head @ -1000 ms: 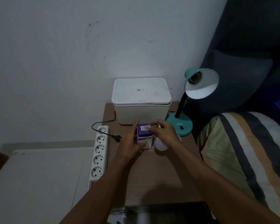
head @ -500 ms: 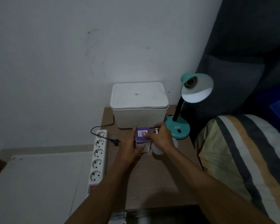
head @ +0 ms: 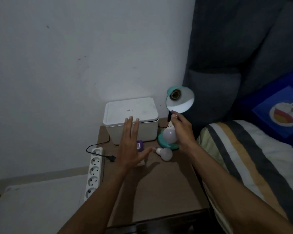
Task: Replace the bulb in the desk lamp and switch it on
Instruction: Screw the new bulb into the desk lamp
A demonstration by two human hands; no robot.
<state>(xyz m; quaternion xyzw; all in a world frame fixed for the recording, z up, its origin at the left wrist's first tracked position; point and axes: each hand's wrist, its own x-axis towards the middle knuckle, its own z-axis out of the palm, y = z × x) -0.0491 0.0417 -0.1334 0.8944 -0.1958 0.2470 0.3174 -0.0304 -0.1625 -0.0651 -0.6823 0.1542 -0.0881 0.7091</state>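
A teal desk lamp (head: 179, 100) stands at the back right of the wooden bedside table (head: 159, 188), its shade tilted towards me and its socket bare. My right hand (head: 182, 127) grips a white bulb (head: 169, 135) by its base, just below the shade and above the lamp's foot. A second white bulb (head: 165, 153) lies on the table in front of the foot. My left hand (head: 131, 147) hovers flat with fingers spread over a purple bulb box (head: 140, 146), which it mostly hides.
A white lidded box (head: 130, 115) stands at the back of the table. A white power strip (head: 93, 171) lies along the left edge, with the loose black plug (head: 110, 157) beside it. A striped pillow (head: 247, 159) lies to the right.
My right hand has drawn a bulb out of the purple box and lifted it up and right towards the lamp shade. My left hand has let go of the box and spread open.
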